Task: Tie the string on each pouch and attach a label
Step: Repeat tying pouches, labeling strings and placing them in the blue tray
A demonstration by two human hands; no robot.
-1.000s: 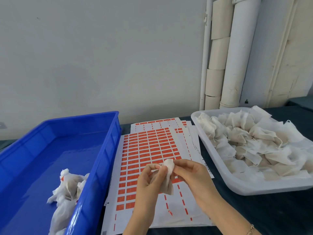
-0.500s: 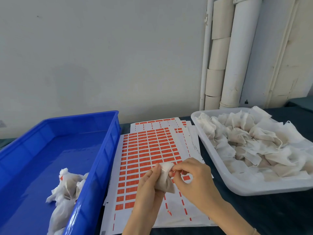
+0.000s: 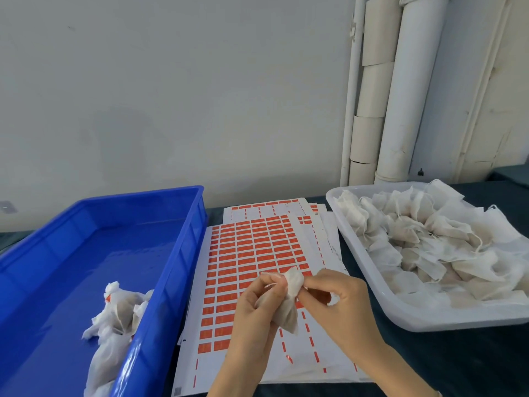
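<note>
Both hands hold one small white mesh pouch (image 3: 287, 303) above the sheet of orange labels (image 3: 252, 270): left hand (image 3: 257, 308) grips its body, right hand (image 3: 339, 306) pinches its neck.

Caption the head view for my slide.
Left hand and right hand grip a white pouch over red label sheets, between a blue bin and a white tray of pouches.

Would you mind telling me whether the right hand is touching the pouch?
Touching. The head view shows the right hand pinching the pouch at its gathered top, with no gap.
</note>
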